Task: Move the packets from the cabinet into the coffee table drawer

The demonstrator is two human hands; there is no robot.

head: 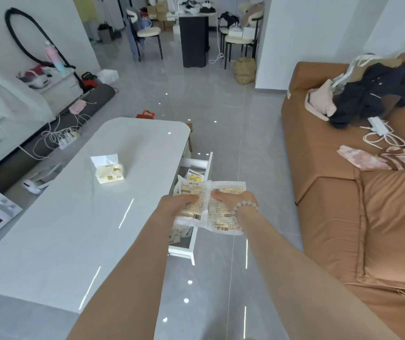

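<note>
Head view: my left hand (182, 201) is curled round one packet (191, 213), and my right hand (231, 198), with a bead bracelet (245, 207) at the wrist, pinches a second packet (223, 220). The two packets sit side by side, their inner edges overlapping. Both are above the open drawer (196, 163), which sticks out from the long side of the white coffee table (74, 217). The right packet overhangs the drawer's front panel, out over the floor. More packets (195, 177) lie inside toward the far end. Between the drawer front and the brown sofa (331, 192) runs a strip of grey tile floor (258, 168). A tissue pack (108, 169) sits on the tabletop, well apart from the drawer edge.
</note>
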